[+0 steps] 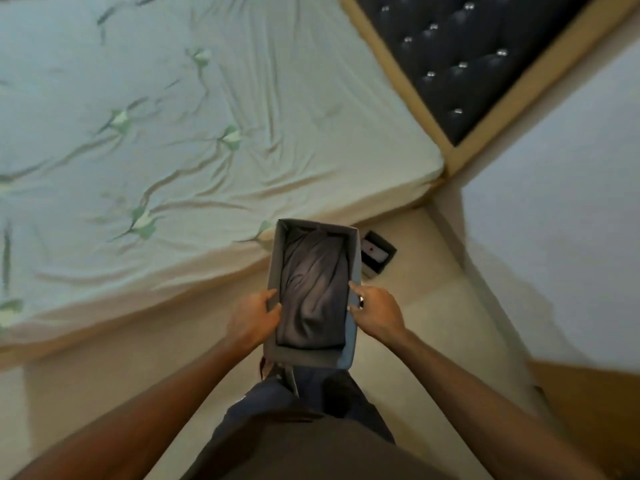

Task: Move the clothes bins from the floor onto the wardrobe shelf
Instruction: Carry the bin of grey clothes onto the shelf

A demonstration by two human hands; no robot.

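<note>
I hold a grey fabric bin point(313, 296) out in front of my waist, one hand on each long side. My left hand point(254, 318) pinches the left wall, thumb hooked over the rim and the rest of the hand outside. My right hand point(375, 311) grips the right wall the same way, thumb tip on the rim. Both hands are closed on the bin, which is clear of the floor point(415, 306) and roughly level. Inside lies a folded dark garment point(313, 289) that fills most of the bottom.

The wardrobe shelf is not in my view, so I have to turn and find it while carrying this. That is where I see the trouble. The walls look soft, and I judge they could bow inward under my thumbs; if they fold, the bin may sag or slip through my grip. Both hands sit toward the near half, so the far end could dip and let the garment slide forward.

The bed point(173, 133) is just beside my left, and its headboard point(467, 64) stands ahead. A swing of the bin could catch the mattress corner. A small dark box point(377, 252) sits on the floor just past the bin, partly hidden behind it, and I could step on it since the bin blocks my view down. A strap point(291, 375) hangs from the near end and could snag.
</note>
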